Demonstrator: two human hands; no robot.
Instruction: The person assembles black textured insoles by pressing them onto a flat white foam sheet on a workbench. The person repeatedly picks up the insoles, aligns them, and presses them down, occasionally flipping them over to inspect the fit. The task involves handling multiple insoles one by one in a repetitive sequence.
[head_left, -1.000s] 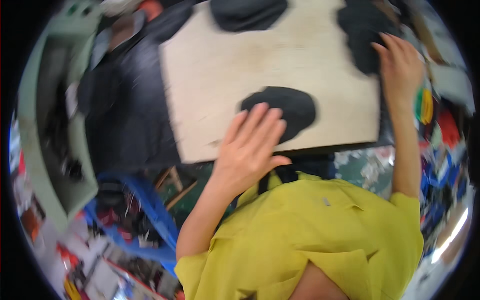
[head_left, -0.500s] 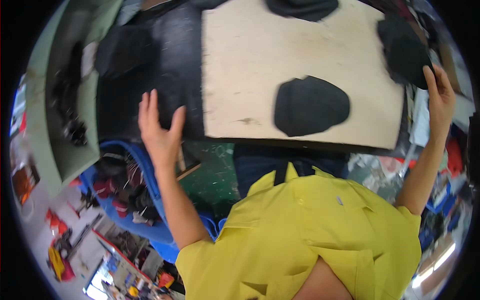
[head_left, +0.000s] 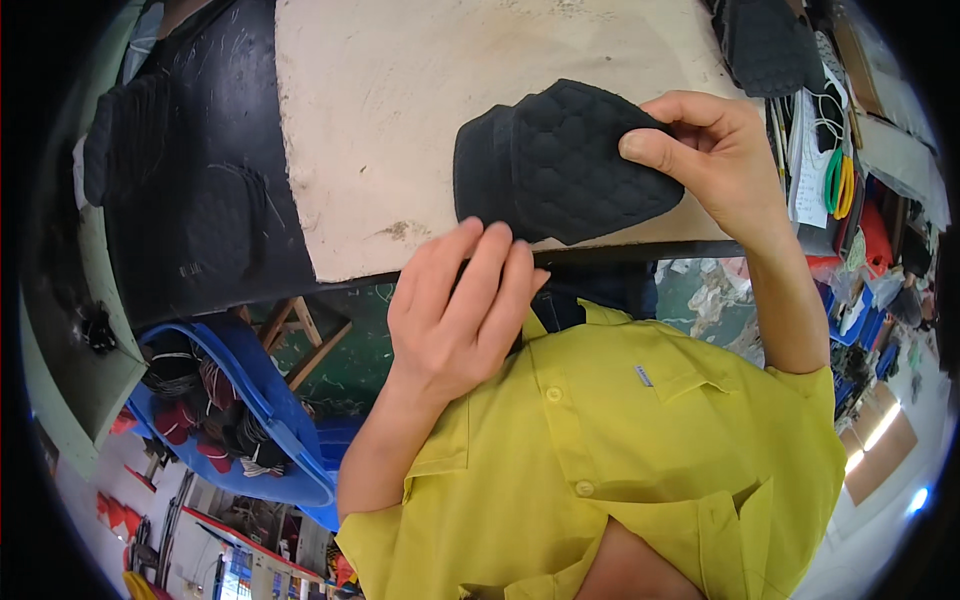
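Slippage and skew: risks at one pinched edge

Black quilted piece (head_left: 600, 150) over the near half of the pale board (head_left: 370, 110), right of centre, lowest corner close to the board's near edge. A smooth dark panel (head_left: 483, 165) shows along its left side, past a straight ridge; cannot tell whether that is a second layer or part of the same one.

Right hand (head_left: 655, 128) pinches the right tip, thumb on top, forefinger behind. Left hand (head_left: 500, 235) half curled, fingertips at the lower left edge; whether it grips or only touches, cannot tell.

Main worry, my reading: skew. Held at one tip, the cloth could swing about that pinch if the left fingers push unevenly. If quilted part and panel are separate, one could creep over the other and the ridge go crooked.

Second: pulling both ends hard may stretch or crease the soft padding. Third: a tug toward the body could carry the low corner over the board's edge, where it might catch or drop.

Lesser: dark pieces (head_left: 765, 45) overlap the board's far right border, near the right forearm's side; a wide sweep might knock them onto the papers (head_left: 808, 185). Blue tub (head_left: 305, 435) sits below, left; anything sliding off there could land among its bundles.
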